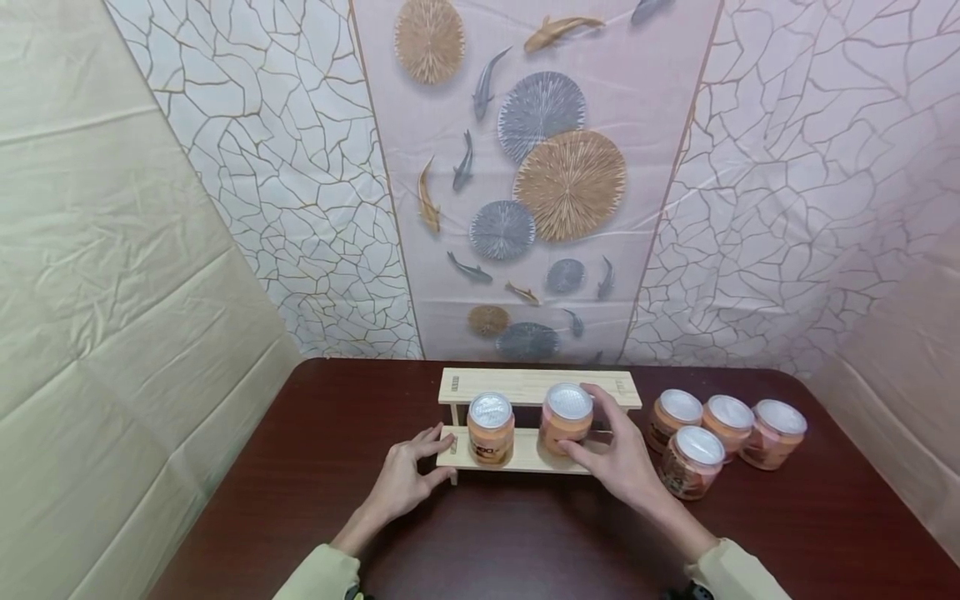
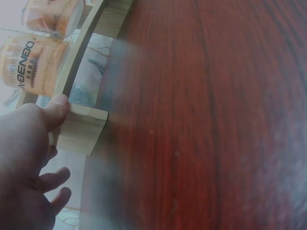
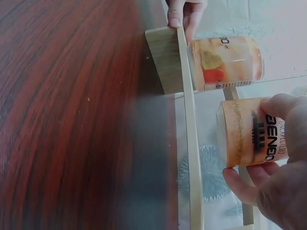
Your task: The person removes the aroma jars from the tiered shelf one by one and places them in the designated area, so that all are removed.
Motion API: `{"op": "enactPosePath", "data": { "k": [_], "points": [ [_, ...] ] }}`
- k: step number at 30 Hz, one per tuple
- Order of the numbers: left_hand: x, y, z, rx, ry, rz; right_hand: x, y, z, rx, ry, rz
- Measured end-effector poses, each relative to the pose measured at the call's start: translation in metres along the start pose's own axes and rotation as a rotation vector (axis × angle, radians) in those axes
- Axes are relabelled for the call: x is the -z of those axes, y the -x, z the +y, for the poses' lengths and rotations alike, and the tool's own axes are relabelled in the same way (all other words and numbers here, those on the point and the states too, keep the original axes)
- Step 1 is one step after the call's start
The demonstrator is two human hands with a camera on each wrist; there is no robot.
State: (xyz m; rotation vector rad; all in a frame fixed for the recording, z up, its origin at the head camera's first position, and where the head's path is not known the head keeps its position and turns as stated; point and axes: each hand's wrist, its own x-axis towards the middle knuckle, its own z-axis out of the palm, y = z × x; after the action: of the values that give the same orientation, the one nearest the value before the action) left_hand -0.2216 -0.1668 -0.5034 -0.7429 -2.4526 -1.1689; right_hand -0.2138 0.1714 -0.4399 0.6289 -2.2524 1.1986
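A two-tier wooden rack [image 1: 525, 465] stands on the table. My left hand [image 1: 405, 473] grips the left end of its lower tier, with the thumb [image 2: 58, 106] on the front edge. A jar [image 1: 491, 433] with an orange label and silver lid stands upright on that tier near the left end. My right hand [image 1: 618, 454] holds a second such jar [image 1: 564, 425] between thumb and fingers. In the right wrist view this held jar [image 3: 247, 132] hangs slightly above the lower tier, its base apart from the board.
To the right of the rack, several similar jars stand close together on the dark red table [image 1: 337, 417], the nearest jar [image 1: 692, 467] close to my right wrist. A patterned cloth [image 1: 510, 275] hangs behind the table's back edge.
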Motion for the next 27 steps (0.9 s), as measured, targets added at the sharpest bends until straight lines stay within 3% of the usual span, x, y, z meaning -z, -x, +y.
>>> {"op": "enactPosePath", "data": {
  "k": [11,16,22,27],
  "points": [
    [0.0,0.0,-0.002,-0.027,-0.017,0.007,0.026,-0.004,-0.003,-0.004,-0.06,-0.036],
    [0.0,0.0,-0.001,-0.029,-0.02,0.004,0.037,-0.004,-0.005,0.037,-0.101,-0.028],
    [0.0,0.0,0.0,-0.027,-0.013,0.006,0.052,-0.006,-0.008,0.063,-0.075,-0.016],
    [0.001,0.0,0.001,-0.02,-0.012,0.003,0.066,-0.005,-0.009,0.011,-0.017,-0.006]
  ]
}}
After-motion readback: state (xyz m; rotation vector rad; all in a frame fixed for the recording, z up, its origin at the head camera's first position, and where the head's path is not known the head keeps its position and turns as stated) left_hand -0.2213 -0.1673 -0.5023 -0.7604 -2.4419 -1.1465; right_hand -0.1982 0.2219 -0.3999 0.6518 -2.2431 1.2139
